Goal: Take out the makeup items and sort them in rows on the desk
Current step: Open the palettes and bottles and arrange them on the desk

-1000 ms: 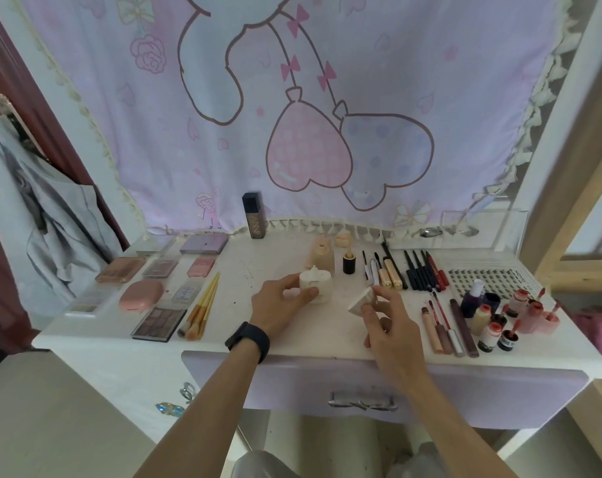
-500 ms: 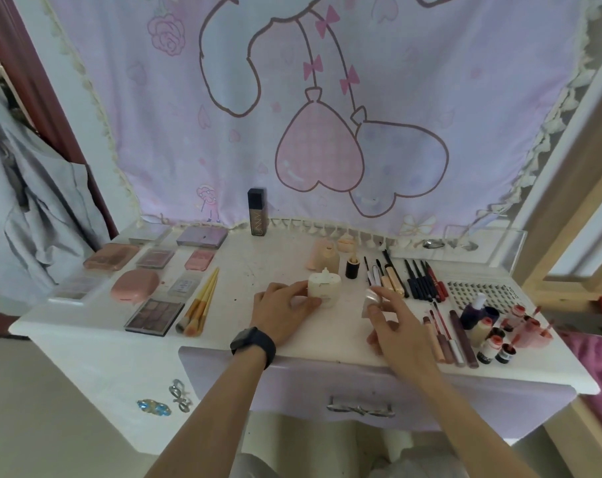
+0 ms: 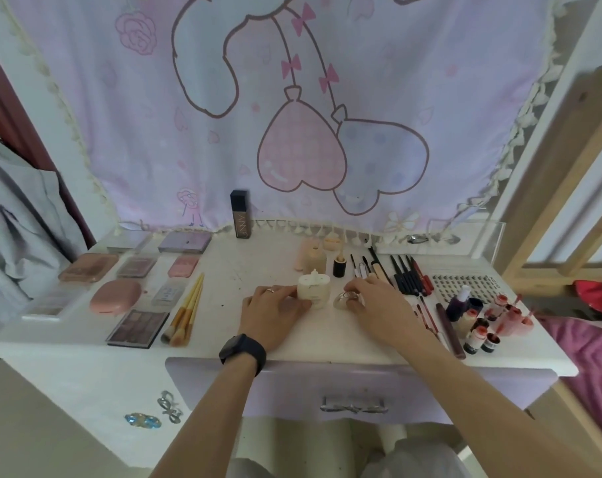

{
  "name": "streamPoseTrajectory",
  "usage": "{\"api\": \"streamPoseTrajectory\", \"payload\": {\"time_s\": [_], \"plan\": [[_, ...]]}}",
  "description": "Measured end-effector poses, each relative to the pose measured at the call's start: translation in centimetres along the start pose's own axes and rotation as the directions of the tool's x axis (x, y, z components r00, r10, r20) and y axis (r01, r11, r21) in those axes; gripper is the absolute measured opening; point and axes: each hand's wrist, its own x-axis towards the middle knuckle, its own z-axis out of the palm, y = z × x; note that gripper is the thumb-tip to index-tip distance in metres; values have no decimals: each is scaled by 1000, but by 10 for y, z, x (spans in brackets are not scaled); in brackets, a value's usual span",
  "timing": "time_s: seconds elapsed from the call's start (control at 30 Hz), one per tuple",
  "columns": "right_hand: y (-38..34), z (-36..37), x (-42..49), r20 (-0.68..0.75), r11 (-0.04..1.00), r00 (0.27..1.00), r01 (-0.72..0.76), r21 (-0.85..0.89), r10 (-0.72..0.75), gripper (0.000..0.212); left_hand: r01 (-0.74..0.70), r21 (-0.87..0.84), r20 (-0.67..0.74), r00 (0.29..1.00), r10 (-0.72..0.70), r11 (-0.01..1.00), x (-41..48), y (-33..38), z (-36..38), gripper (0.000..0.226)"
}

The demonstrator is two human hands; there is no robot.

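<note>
A cream bottle [image 3: 314,289] with a small nozzle stands mid-desk. My left hand [image 3: 275,313], a dark watch on its wrist, holds it from the left side. Just right of the bottle my right hand [image 3: 378,310] grips its clear rounded cap [image 3: 347,300], which rests on the white desk [image 3: 85,346]. Behind them stand beige bottles [image 3: 312,258] and a small black jar [image 3: 339,267]. Eyeshadow palettes [image 3: 137,327] and a pink compact [image 3: 115,296] lie in rows at the left, with yellow brushes [image 3: 185,308] beside them.
Pencils and liners [image 3: 409,276] lie right of centre. A lash tray [image 3: 463,282] and small red and brown bottles [image 3: 482,322] crowd the right end. A dark tall tube [image 3: 239,219] stands by the pink curtain. The drawer front [image 3: 353,391] is closed below.
My right hand has lowered the clear cap from the air onto the desk beside the bottle. My left hand has stayed on the cream bottle. The camera has tilted down and closer.
</note>
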Motion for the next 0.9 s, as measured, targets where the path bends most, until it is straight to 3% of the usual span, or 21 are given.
{"api": "streamPoseTrajectory", "payload": {"time_s": [0.9], "plan": [[2, 3, -3, -50, 997, 999, -1, -83, -3, 36, -26, 140, 65, 998, 17, 990, -2, 4, -2, 47]]}}
